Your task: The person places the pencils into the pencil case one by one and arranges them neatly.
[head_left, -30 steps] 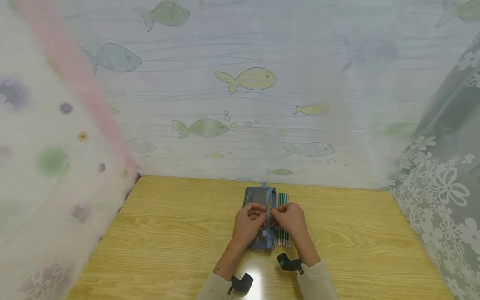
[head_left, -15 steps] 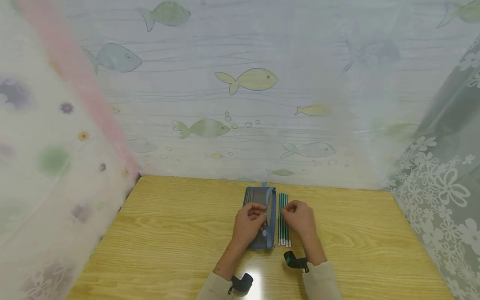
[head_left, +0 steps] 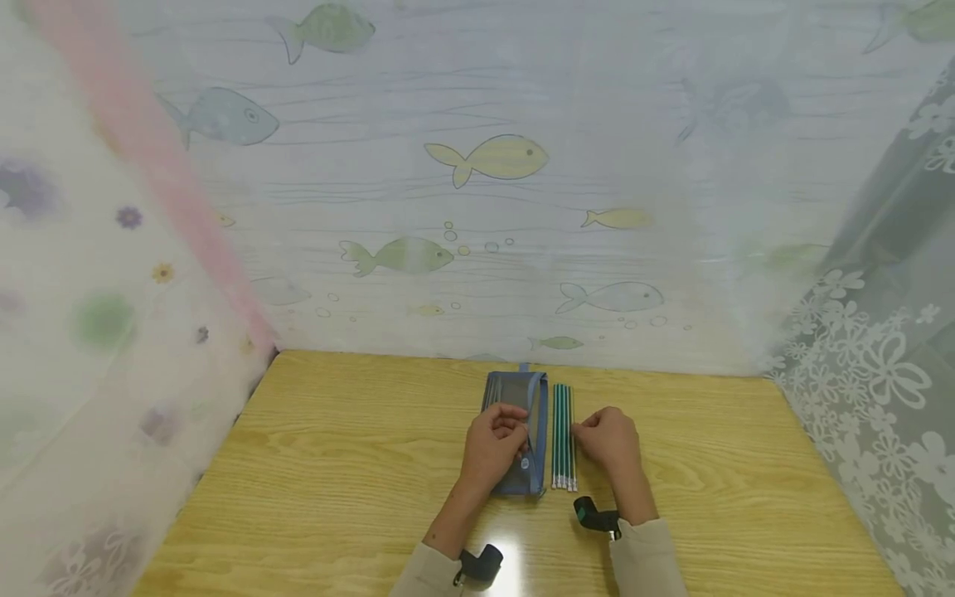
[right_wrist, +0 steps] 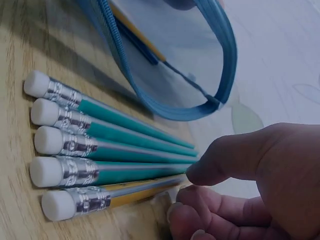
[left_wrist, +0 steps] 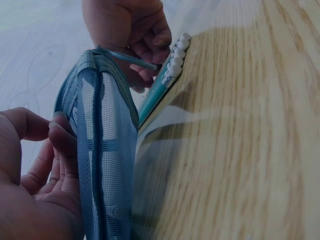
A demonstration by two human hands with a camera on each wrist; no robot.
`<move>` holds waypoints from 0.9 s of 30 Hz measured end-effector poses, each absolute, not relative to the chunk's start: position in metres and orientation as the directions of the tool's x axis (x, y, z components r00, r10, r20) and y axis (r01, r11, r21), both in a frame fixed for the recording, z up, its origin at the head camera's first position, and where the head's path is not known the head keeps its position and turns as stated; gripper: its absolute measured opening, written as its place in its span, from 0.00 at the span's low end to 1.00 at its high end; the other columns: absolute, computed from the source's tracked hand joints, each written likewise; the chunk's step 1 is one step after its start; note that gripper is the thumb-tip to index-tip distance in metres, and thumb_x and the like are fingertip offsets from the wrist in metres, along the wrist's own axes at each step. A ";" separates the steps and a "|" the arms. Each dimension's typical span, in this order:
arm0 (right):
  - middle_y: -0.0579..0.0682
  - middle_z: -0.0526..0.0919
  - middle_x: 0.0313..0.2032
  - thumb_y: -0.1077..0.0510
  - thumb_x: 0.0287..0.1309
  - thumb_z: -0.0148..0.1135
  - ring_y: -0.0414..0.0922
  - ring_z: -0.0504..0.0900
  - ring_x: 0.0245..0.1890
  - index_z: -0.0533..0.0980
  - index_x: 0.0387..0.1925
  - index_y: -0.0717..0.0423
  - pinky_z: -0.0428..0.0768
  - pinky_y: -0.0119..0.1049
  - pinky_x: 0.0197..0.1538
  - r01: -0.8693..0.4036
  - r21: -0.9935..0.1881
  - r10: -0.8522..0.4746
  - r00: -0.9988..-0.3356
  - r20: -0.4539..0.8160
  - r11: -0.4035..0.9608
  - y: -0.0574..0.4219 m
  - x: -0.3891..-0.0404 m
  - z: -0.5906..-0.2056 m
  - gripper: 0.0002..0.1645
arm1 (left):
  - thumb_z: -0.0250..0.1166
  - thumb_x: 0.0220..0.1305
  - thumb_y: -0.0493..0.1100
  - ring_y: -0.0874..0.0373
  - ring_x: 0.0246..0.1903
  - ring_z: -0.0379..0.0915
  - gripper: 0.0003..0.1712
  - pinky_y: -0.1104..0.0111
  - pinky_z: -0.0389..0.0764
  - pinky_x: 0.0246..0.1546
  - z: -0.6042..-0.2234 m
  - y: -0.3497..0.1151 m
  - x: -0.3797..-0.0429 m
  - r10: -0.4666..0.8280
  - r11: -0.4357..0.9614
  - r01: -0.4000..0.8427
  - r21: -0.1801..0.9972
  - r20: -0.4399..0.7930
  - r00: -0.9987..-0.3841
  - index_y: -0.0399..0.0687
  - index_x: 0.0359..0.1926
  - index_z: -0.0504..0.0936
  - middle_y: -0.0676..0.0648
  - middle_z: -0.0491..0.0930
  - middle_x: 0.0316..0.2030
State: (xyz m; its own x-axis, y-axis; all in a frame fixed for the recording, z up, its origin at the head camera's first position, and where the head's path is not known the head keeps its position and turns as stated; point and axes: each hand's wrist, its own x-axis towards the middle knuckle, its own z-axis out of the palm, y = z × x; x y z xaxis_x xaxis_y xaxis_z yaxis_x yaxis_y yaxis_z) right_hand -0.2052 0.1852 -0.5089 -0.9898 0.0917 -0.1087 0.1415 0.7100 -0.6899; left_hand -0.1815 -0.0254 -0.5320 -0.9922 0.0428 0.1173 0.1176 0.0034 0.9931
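Note:
A blue-grey mesh pencil case (head_left: 515, 477) lies on the table with its zipped side gaping open to the right. Curled fingers of my left hand (head_left: 492, 448) pinch the edge of its opening; in the left wrist view the case (left_wrist: 107, 165) stands up beside them. Next to the case lies a row of green pencils (head_left: 561, 431), white erasers towards me. Outermost on the right is a yellow pencil (right_wrist: 135, 192). My right hand (head_left: 612, 439) pinches that pencil along its length between thumb (right_wrist: 215, 160) and fingers. Inside the case, a yellow pencil (right_wrist: 140, 35) shows.
The wood-grain table (head_left: 336, 464) extends to both sides. Behind it hangs a fish-print curtain (head_left: 485, 274), with a flowered curtain (head_left: 112, 373) at left and a lacy one (head_left: 880, 381) at right. Black wrist cameras (head_left: 481, 565) sit below the hands.
My right hand has moved rightwards, from the case's opening across the pencils to the row's right side. My left hand keeps its hold on the case.

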 end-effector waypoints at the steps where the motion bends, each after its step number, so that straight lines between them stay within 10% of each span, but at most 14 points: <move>1: 0.48 0.82 0.19 0.55 0.62 0.69 0.44 0.77 0.20 0.85 0.22 0.61 0.74 0.36 0.24 0.145 -0.685 0.095 -0.989 -0.111 0.714 0.185 -0.205 -0.510 0.16 | 0.66 0.67 0.29 0.60 0.24 0.79 0.10 0.73 0.82 0.24 -0.532 -0.025 -0.182 0.043 0.003 0.117 0.993 0.116 -0.992 0.34 0.49 0.84 0.44 0.83 0.32; 27: 0.46 0.70 0.13 0.49 0.55 0.69 0.43 0.69 0.15 0.71 0.12 0.53 0.64 0.34 0.16 0.239 -0.585 0.200 -0.971 -0.133 0.775 0.176 -0.204 -0.513 0.24 | 0.65 0.68 0.29 0.61 0.23 0.79 0.10 0.73 0.81 0.24 -0.534 -0.026 -0.183 0.055 0.017 0.122 0.992 0.121 -0.991 0.32 0.49 0.84 0.43 0.83 0.31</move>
State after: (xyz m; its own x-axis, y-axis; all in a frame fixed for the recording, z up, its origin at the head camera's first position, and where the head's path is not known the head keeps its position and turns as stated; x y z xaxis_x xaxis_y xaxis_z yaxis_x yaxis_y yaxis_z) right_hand -0.2043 0.1765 -0.5126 -0.9708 0.1995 -0.1330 0.2394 0.7749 -0.5851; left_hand -0.1832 -0.0256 -0.5344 -0.9911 0.0553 0.1210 0.1221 0.0168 0.9924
